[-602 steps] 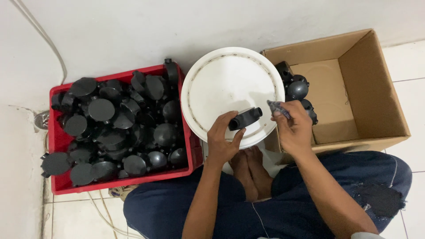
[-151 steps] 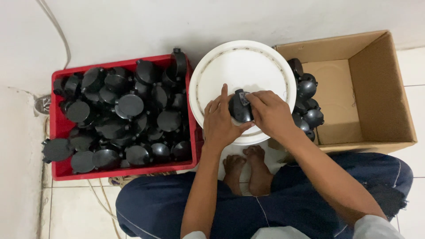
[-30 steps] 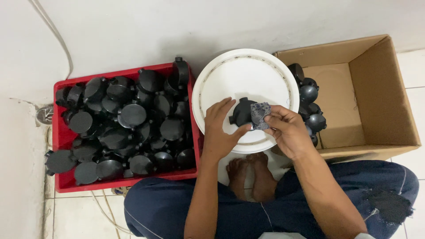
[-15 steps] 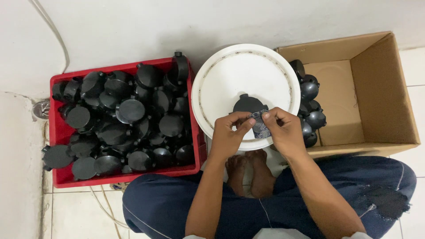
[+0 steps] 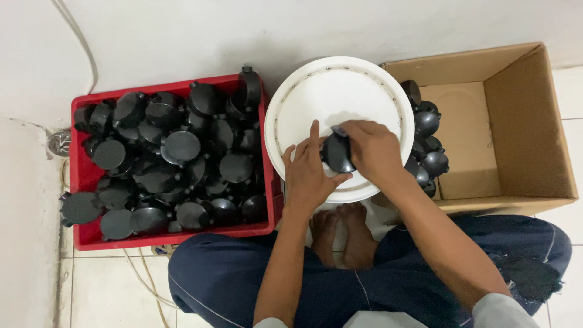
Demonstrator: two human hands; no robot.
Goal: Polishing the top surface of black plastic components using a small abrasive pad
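Head view, looking straight down at a seated person working over a round white lid (image 5: 340, 91). I see the left hand (image 5: 306, 176) lying on the near part of the lid, its fingers stretched out and held close together, fingertips pointing away from the body, the thumb touching a round black plastic part (image 5: 337, 153). The right hand (image 5: 373, 149) comes in from the right and is curled over the same black part, fingers wrapped round its far and right side, so that the part sits between the two hands, on or just above the lid; I cannot tell whether it rests on the surface. To the left of the lid stands a red crate (image 5: 82, 234) heaped with similar black round parts (image 5: 182, 146). To the right, just beside the lid, an open cardboard box (image 5: 522, 121) holds a few more black parts (image 5: 428, 152) along its left wall. Below the lid I see the person's bare feet (image 5: 340, 234) and dark blue trousers (image 5: 225, 279) on a white tiled floor (image 5: 91, 285).
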